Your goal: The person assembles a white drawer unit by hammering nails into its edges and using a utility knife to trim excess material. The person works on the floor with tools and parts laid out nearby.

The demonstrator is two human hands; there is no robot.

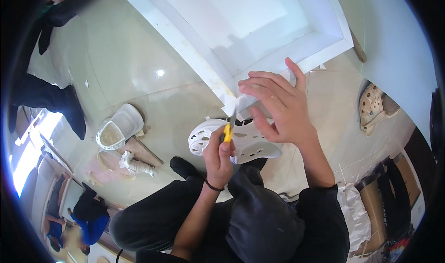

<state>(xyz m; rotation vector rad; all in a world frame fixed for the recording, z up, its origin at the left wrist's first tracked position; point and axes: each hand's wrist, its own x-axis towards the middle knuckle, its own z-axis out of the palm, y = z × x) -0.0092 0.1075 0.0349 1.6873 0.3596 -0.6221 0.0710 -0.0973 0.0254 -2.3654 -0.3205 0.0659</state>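
A white box-like frame (320, 54) with raised sides fills the upper middle, its near corner pointing toward me. My left hand (219, 158) is closed around a yellow utility knife (227, 133), its blade up against that corner. Fingers spread, my right hand (285, 107) is over the frame's near edge beside the corner; I cannot tell whether its fingertips press on it. A small white strip (228, 110) shows at the corner by the blade. Below both hands is a white plastic thing with oval holes (201, 137), partly hidden by the left hand.
On the tiled floor at left are a white tub-like container (121, 126), a crumpled white wrapping (136, 164) and a thin stick (149, 151). A tan clog (372, 107) lies at right, near cardboard (374, 212). Another person's dark-clad leg (51, 98) stands at far left.
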